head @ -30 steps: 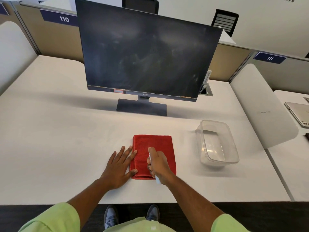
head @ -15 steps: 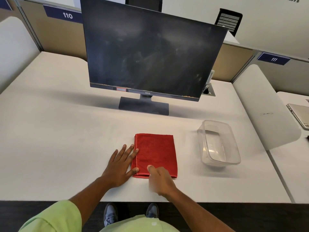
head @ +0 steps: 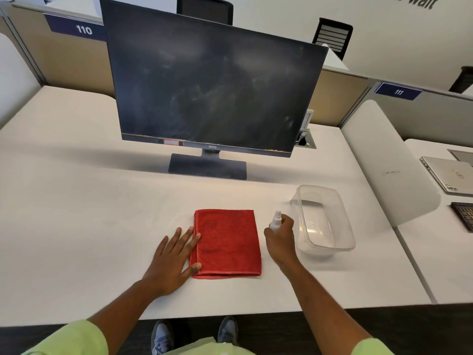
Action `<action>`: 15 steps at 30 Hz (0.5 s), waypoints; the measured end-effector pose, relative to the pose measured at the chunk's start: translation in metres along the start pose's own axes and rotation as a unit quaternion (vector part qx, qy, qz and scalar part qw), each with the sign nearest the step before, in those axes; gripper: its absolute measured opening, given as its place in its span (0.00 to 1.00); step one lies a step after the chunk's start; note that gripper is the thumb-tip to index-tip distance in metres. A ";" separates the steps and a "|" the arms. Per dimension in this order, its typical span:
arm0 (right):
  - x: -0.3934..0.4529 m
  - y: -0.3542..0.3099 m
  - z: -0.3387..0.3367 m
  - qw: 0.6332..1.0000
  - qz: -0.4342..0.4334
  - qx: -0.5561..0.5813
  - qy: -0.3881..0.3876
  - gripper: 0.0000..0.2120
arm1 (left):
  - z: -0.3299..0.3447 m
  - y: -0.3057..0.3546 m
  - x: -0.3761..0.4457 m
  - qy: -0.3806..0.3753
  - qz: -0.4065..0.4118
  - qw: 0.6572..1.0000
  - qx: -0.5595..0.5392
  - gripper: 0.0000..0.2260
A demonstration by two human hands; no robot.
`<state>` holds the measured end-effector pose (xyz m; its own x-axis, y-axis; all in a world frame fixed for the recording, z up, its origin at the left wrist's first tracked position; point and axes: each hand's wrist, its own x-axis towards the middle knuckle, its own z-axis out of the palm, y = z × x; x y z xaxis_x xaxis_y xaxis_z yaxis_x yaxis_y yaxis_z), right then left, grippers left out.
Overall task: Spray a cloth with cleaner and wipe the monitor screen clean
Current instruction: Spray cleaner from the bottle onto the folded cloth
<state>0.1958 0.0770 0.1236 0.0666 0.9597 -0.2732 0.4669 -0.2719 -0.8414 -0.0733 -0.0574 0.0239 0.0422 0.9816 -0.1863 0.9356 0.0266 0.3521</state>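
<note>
A smudged BenQ monitor (head: 212, 85) stands on the white desk (head: 76, 213). In front lies a folded red cloth (head: 227, 243); the left hand (head: 174, 257), fingers spread flat, touches its edge. The right hand (head: 280, 239) grips a small spray bottle (head: 276, 221) between cloth and clear plastic container (head: 325, 221).

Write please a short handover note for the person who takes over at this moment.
Left hand: flat on the desk, fingertips touching the left edge of the folded red cloth.
Right hand: holds the small spray bottle upright, right of the cloth, beside the clear container.
Done: cloth laid out; whether it is sprayed cannot be seen.
Left: wipe the monitor screen, which looks smudged.
</note>
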 end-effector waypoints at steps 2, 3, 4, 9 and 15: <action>0.013 -0.001 -0.001 0.998 -0.044 -0.018 0.039 0.08 | -0.001 0.000 0.000 -0.006 -0.001 1.000 0.004 0.36; 0.019 0.000 0.000 0.996 -0.063 -0.022 0.053 0.08 | -0.002 0.001 0.000 -0.010 -0.002 1.000 0.010 0.36; 0.025 0.001 0.000 0.995 -0.074 -0.025 0.062 0.10 | -0.002 0.001 0.000 -0.012 -0.003 1.000 0.012 0.36; 0.036 0.012 0.006 0.994 -0.072 -0.001 0.080 0.19 | -0.003 0.002 0.001 -0.016 -0.006 1.000 0.009 0.36; 0.037 0.022 0.018 0.988 -0.091 -0.001 0.123 0.23 | -0.007 0.002 0.001 -0.035 -0.007 0.999 0.005 0.36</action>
<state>0.1931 0.1050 0.0869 0.1930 0.9812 0.0039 0.4929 -0.0936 -0.8650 -0.0741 -0.0547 0.0308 0.0529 0.9652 -0.2559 0.9398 0.0385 0.3397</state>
